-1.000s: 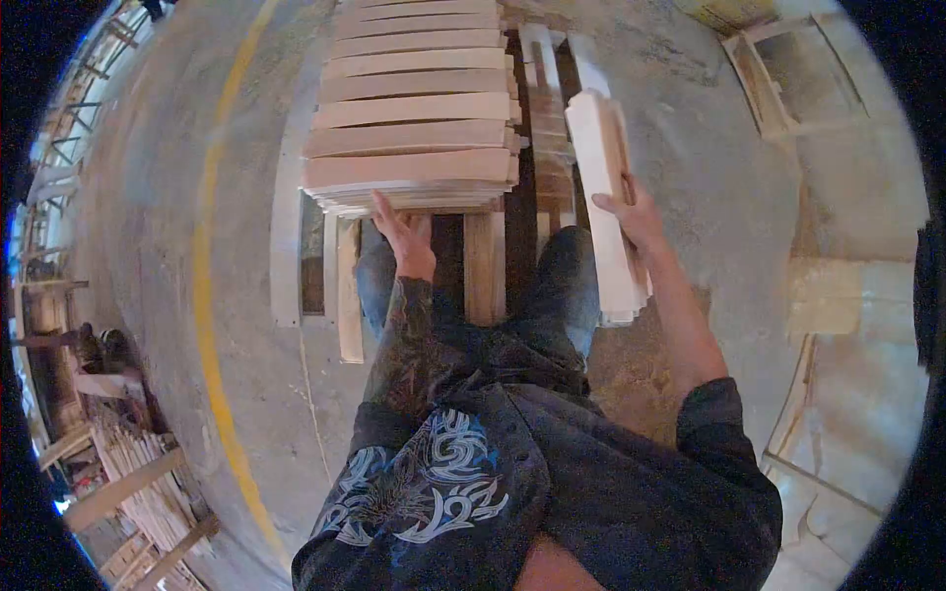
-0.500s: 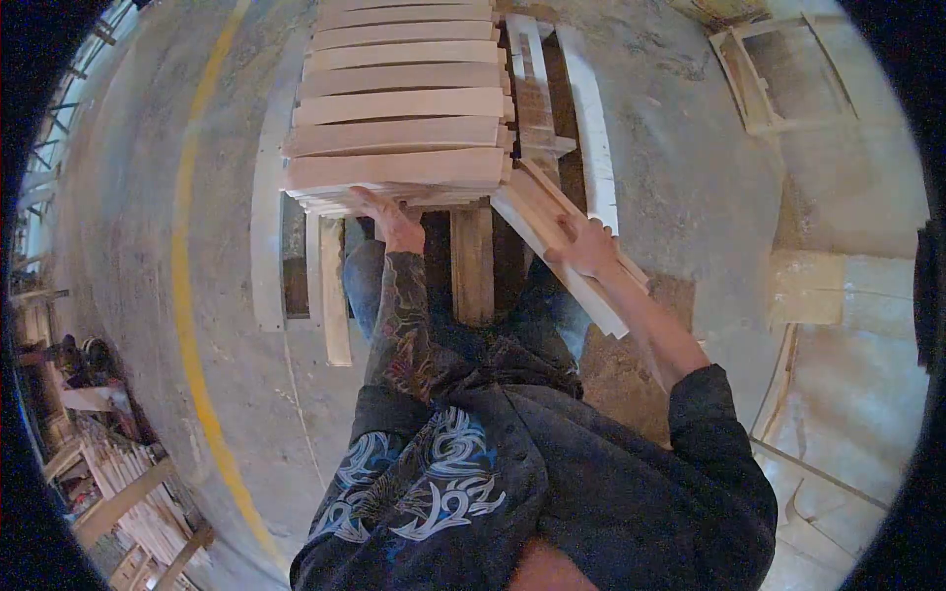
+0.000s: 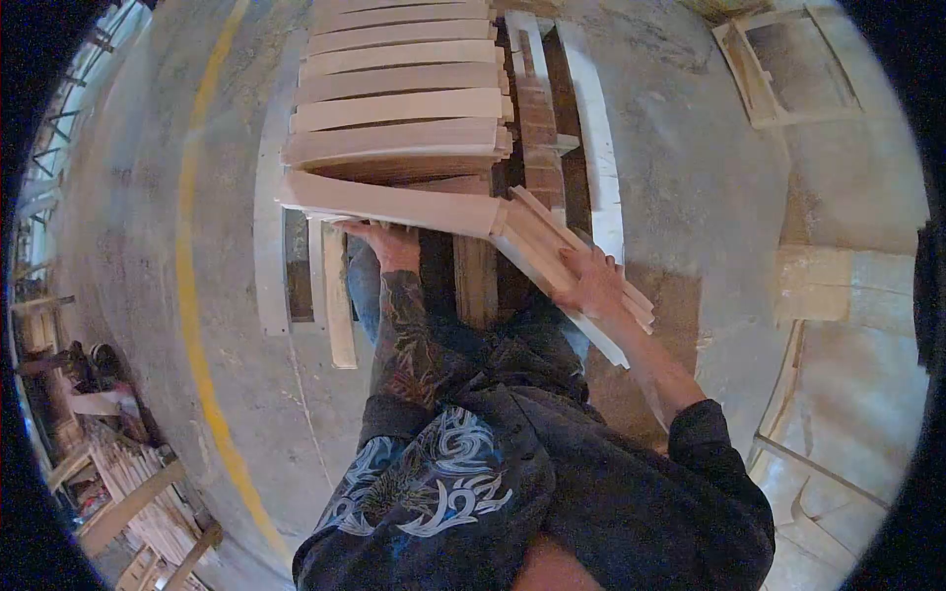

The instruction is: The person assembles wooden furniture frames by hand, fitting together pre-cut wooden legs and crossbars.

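Note:
Long pale wooden boards stand in a row of stacks on a pallet in front of me. The nearest stack leans toward me at its right end, with a dark gap behind it. My left hand grips that stack from the near side; its fingertips are partly hidden by the wood. My right hand is wrapped over a slanting bundle of wooden boards, whose far end touches the right end of the nearest stack.
Beneath the boards lies a wooden pallet on the concrete floor. A yellow line runs along the left. Scrap wood is piled at lower left. To the right are a wooden frame and plastic-wrapped material.
The nearest stack has come away from the row toward me, opening a gap behind it. My right hand and its bundle have shifted slightly nearer; my left hand is a little lower.

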Tool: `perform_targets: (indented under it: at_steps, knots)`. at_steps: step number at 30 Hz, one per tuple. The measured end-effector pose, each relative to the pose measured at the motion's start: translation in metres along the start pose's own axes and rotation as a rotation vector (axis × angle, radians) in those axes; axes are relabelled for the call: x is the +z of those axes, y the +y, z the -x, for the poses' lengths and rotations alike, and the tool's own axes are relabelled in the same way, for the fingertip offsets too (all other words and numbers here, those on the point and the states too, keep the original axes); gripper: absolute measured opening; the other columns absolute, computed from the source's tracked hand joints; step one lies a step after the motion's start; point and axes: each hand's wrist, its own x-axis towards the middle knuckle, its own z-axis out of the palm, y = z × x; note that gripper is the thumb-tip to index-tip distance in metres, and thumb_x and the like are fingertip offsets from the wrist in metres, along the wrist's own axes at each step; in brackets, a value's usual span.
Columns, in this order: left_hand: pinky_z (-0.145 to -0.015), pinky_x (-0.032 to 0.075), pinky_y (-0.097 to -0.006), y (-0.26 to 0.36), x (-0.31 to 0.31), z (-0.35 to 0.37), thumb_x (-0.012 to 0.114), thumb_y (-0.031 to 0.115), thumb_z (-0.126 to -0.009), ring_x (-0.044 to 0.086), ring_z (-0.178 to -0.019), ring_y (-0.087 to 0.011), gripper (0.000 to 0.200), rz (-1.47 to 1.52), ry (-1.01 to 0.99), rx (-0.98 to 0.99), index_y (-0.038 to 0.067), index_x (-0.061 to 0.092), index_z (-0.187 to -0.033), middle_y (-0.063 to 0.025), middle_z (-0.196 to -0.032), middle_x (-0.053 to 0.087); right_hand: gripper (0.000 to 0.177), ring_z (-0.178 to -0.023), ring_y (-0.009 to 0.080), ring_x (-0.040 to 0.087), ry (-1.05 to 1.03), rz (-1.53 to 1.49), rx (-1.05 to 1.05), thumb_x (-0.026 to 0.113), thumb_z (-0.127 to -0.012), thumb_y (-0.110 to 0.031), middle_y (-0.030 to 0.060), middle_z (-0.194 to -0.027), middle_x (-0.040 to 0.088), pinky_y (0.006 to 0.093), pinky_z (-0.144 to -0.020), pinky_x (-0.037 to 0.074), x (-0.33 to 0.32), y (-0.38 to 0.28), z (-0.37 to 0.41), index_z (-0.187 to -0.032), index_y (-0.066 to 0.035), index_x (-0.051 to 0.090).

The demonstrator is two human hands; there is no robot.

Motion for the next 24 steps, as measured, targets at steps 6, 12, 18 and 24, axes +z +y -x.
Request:
perform_targets:
  at_steps: [6, 12, 18, 24]
  knots:
    - [-0.113, 0.025, -0.0570, -0.003, 0.023, -0.011, 0.025, 0.092, -0.074, 0.026, -0.139, -0.0356, 0.105, 0.040, -0.177, 0.120, 0.023, 0.021, -0.153, -0.0083, -0.156, 0.021, 0.088, -0.117, 0.0403, 0.047, 0.047, -0.097, -0.004, 0.082, -0.052, -0.050, 0.0147, -0.124, 0.050, 0.0539, -0.100, 0.037, 0.009, 0.000, 0.010, -0.133, -0.031, 0.055]
    - [-0.113, 0.026, -0.0538, 0.000, 0.035, 0.008, 0.033, 0.088, -0.076, 0.032, -0.135, -0.0343, 0.101, 0.006, -0.144, 0.151, 0.021, 0.026, -0.150, -0.0094, -0.153, 0.029, 0.087, -0.117, 0.0421, 0.048, 0.038, -0.126, 0.017, 0.082, -0.053, -0.052, 0.0167, -0.126, 0.051, 0.0551, -0.102, 0.035, 0.008, 0.005, 0.022, -0.133, -0.030, 0.055]
    - [-0.113, 0.028, -0.0496, -0.005, 0.004, 0.005, 0.032, 0.086, -0.079, 0.035, -0.134, -0.0312, 0.097, 0.029, -0.151, 0.144, 0.019, 0.029, -0.149, -0.0095, -0.148, 0.038, 0.093, -0.115, 0.0399, 0.050, 0.070, -0.152, 0.093, 0.082, -0.053, -0.056, 0.0181, -0.128, 0.051, 0.0519, -0.098, 0.041, 0.028, 0.042, 0.041, -0.136, -0.024, 0.054]
    - [-0.114, 0.028, -0.0494, -0.012, -0.010, 0.019, 0.031, 0.085, -0.080, 0.034, -0.134, -0.0311, 0.096, -0.015, -0.129, 0.093, 0.019, 0.029, -0.150, -0.0097, -0.148, 0.037, 0.089, -0.108, 0.0342, 0.059, 0.206, -0.531, 0.105, 0.085, -0.055, -0.045, 0.0200, -0.120, 0.059, 0.0425, -0.097, 0.045, 0.026, 0.049, 0.080, -0.134, -0.013, 0.056]
